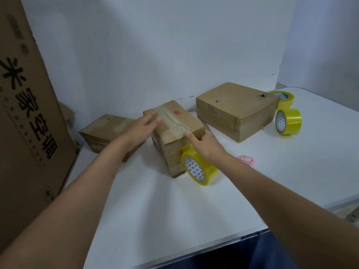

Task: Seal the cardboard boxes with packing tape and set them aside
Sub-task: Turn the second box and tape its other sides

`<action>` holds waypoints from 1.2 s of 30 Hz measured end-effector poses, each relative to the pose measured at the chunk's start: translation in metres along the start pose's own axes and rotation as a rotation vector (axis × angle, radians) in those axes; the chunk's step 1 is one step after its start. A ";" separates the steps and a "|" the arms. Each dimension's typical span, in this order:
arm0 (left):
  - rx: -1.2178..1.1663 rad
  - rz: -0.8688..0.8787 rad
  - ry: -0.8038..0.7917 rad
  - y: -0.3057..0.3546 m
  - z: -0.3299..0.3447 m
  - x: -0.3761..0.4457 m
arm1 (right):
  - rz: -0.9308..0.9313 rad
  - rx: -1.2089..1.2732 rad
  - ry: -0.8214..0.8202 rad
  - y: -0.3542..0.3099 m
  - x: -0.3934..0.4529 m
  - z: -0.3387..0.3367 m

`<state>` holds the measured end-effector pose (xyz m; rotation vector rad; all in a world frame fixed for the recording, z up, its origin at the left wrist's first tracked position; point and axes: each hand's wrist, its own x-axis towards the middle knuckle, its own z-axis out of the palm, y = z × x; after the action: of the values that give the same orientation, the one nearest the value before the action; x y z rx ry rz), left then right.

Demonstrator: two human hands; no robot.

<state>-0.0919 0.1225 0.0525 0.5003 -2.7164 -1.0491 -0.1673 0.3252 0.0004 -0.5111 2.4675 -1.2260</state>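
Observation:
A small cardboard box (191, 121) stands mid-table with a strip of clear tape along its top seam. My left hand (147, 121) lies flat on the far left part of its top, fingers straight. My right hand (207, 146) is at the box's near top edge, one straight finger pressing the tape down there. A yellow tape roll (200, 167) stands on edge against the box's near face, just under my right hand, its strip still joined to the box.
A second small box (104, 129) lies to the left and a larger flat box (233, 105) to the right. Two more yellow tape rolls (287, 121) (283, 96) sit beyond it. A pink tag (245, 159) lies on the white table (174, 210). A tall printed carton (25, 113) stands at the left.

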 end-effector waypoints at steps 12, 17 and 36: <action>0.591 -0.060 -0.204 0.028 0.026 0.057 | 0.130 -0.067 -0.091 0.009 0.020 0.005; 0.620 0.143 -0.292 0.044 0.051 -0.004 | 0.136 -0.087 -0.092 0.008 0.020 0.008; 0.427 0.266 -0.099 0.021 0.053 -0.009 | 0.125 -0.036 -0.122 0.004 0.006 0.009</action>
<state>-0.1035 0.1731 0.0276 0.1363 -2.9934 -0.4387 -0.1693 0.3181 -0.0091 -0.4211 2.3841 -1.0716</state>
